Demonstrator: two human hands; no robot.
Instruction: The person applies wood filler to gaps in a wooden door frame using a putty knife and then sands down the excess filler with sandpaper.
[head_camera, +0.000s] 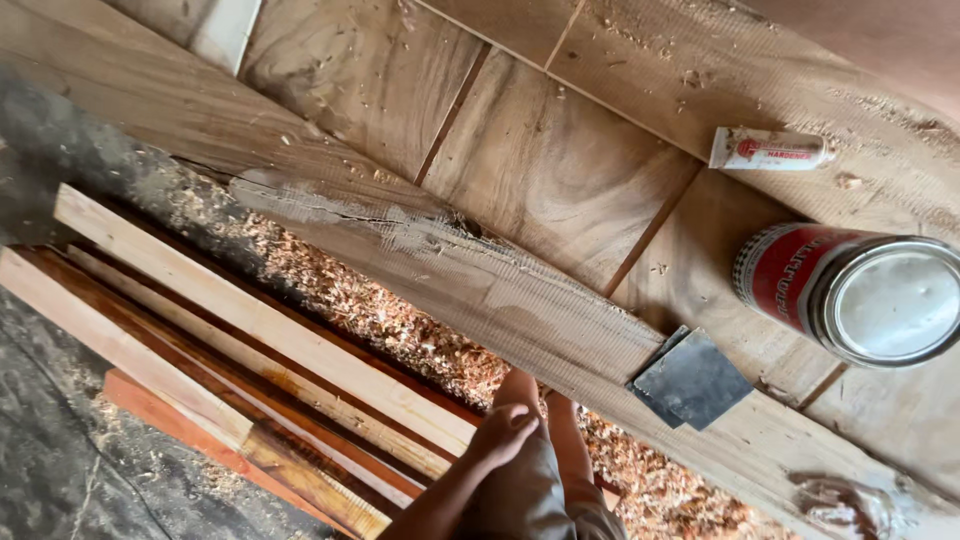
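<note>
- One hand in view only: left hand (505, 432), at the bottom middle, laid on the bent leg (530, 480) in grey shorts, fingers loosely curled, gripping nothing.
- No sign of the other hand.
- Below and around the leg, a bed of pale wood shavings (400, 320) on the ground, running along under the near edge of the workbench (560, 170).
- Left of the hand, a stack of long wooden slats (230, 350), pale and reddish, lying side by side on the ground, well apart from the bench top.
- Just past the hand, a rough, cracked plank (480, 280) forming the near edge of the workbench, slanting from upper left to lower right.
- On that plank, close to the near edge and nearest to the hand, a dark grey flat sheet (692, 380), square-cut, with a second like it peeping out underneath; untouched.
- Further right on the same edge, by the lower right corner, a glossy wet-looking smear (845, 505).
- Behind the sheet, toward the right edge of the workbench, a red tin can (865, 295) with a shiny metal lid, closed.
- Farthest off, near the far right corner, a small white tube (770, 150) with red print, lying flat among scattered sawdust.
</note>
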